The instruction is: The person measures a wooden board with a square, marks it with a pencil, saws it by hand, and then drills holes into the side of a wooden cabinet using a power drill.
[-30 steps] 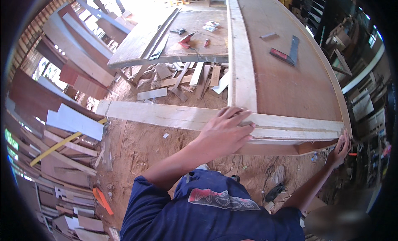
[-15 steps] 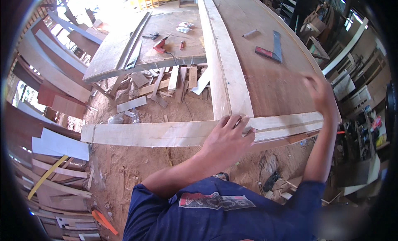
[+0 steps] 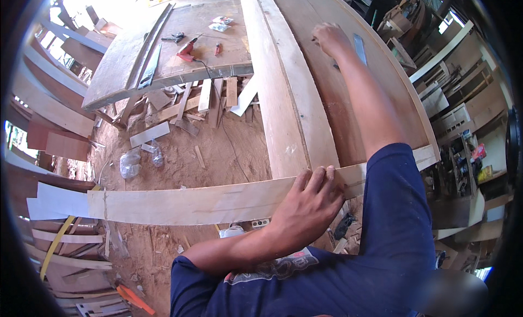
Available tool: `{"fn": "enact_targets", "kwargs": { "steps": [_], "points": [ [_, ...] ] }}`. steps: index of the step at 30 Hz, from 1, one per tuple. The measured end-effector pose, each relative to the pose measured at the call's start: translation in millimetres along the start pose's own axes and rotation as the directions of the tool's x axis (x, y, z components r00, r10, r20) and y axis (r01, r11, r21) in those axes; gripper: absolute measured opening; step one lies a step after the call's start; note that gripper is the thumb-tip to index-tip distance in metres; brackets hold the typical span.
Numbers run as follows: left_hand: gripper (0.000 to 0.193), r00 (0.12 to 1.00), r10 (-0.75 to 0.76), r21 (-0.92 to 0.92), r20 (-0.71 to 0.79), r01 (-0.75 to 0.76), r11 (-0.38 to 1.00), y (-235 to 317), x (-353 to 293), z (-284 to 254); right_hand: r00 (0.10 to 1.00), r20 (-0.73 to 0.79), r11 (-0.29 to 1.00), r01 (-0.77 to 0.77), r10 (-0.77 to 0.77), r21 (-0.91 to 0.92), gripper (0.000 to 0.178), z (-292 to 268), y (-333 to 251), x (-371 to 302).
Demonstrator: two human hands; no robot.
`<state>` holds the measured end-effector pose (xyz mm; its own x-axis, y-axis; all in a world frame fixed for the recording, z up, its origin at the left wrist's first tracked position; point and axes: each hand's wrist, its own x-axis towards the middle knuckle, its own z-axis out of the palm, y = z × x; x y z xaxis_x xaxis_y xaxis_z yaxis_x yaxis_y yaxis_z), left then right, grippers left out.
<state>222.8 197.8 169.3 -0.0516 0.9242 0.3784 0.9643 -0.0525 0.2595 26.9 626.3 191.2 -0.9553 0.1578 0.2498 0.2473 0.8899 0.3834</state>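
My left hand (image 3: pixel 308 208) is resting on a pale plank (image 3: pixel 174 205), its fingers bent and slightly parted, their tips lying near the far edge. My thumb is not showing clearly, so I cannot tell whether the hand is gripping or only pressing. The plank is running crosswise in front of my body, looking bowed in this wide view. Its face is showing cream-coloured, unpainted wood with faint, thin lines along the grain; near its left end a ragged dark line is crossing it from edge to edge. Towards the right, my dark blue sleeve (image 3: pixel 395 208) is covering part of it.

At my fingertips the plank is meeting a long board (image 3: pixel 275 99) that is stretching away from me. This one is looking two-toned, warm tan on the left and whiter on the right, with a narrow dark line between, and whitish scuffs are marking its near end.

Beside it a reddish-brown panel (image 3: pixel 332 107) is spreading out, smooth and streaky. My right hand (image 3: pixel 331 40) is reaching over it, fingers curled; I cannot tell whether it is holding anything. A square (image 3: pixel 359 49) is lying nearby, its blue-grey blade showing, its handle mostly hidden behind my forearm (image 3: pixel 368 96).
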Motion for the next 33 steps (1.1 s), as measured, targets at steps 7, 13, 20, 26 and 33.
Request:
{"fn": "enact_targets", "kwargs": {
  "steps": [7,13,20,26,33],
  "points": [
    [0.037,0.998,0.000,-0.023,0.064,0.001,1.000,1,9,-10,0.822,-0.561,0.696,0.345,0.100,0.630,0.028,-121,-34,-83],
    [0.036,0.999,-0.036,-0.007,-0.014,0.035,0.999,-3,9,-3,0.968,-0.223,0.003,0.224,0.117,0.975,0.050,-181,-53,-253],
    [0.035,0.997,-0.075,-0.030,-0.024,0.074,0.997,6,15,-9,0.918,0.250,-0.301,-0.156,0.307,0.941,0.080,-152,-81,-339],
    [0.028,0.992,-0.118,-0.044,-0.041,0.117,0.992,10,19,-8,0.925,0.182,-0.171,-0.131,0.333,0.977,0.081,-133,-88,-360],
    [0.028,0.990,-0.134,-0.025,-0.050,0.132,0.991,12,20,-4,0.929,0.213,-0.300,-0.120,0.304,0.947,0.029,-139,-83,-381]
  ]
}}
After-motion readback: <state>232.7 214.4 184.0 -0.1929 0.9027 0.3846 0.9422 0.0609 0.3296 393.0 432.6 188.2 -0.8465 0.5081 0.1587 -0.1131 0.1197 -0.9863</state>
